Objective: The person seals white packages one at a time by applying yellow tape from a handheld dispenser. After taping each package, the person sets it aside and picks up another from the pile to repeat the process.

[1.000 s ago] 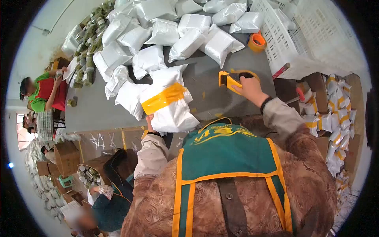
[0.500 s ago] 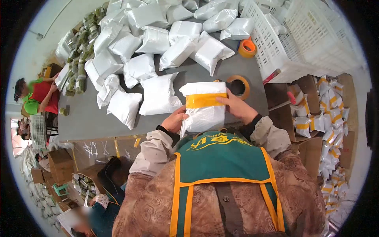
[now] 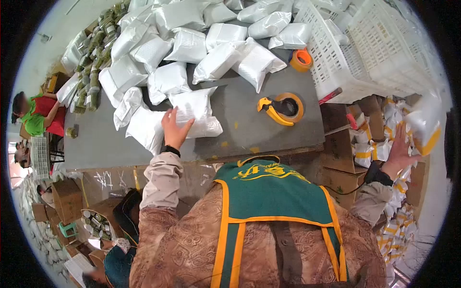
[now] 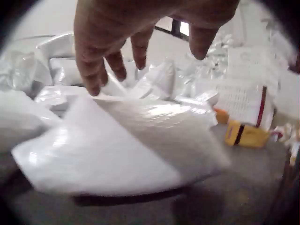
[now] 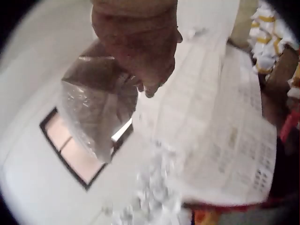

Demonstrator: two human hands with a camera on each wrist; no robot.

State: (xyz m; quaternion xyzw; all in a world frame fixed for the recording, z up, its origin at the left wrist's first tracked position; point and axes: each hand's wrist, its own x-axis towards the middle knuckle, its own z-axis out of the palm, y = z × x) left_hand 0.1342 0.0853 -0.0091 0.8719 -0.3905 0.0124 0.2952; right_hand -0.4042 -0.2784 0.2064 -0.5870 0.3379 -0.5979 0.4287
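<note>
My left hand (image 3: 175,128), fingers spread, reaches over the near edge of a white plastic mailer parcel (image 3: 204,126) on the grey table. In the left wrist view its fingertips hang right at the top of that parcel (image 4: 103,154). Out to the right, my right hand (image 3: 397,152) is stretched beyond the table with fingers extended. A blurred white parcel with yellow tape (image 3: 425,126) is in the air just past its fingertips; in the right wrist view this parcel (image 5: 96,108) overlaps the fingers. A yellow tape dispenser (image 3: 281,110) lies on the table between the hands.
Many white parcels (image 3: 185,45) cover the table's far side. White plastic crates (image 3: 331,57) and an orange tape roll (image 3: 301,60) are at the right. Taped parcels (image 3: 403,185) pile up beside a cardboard box (image 3: 341,151). Another person (image 3: 41,113) works at the left.
The tape dispenser was set down and both hands took the taped parcel. That parcel has then moved far right with the right hand, while the left hand went left to another parcel.
</note>
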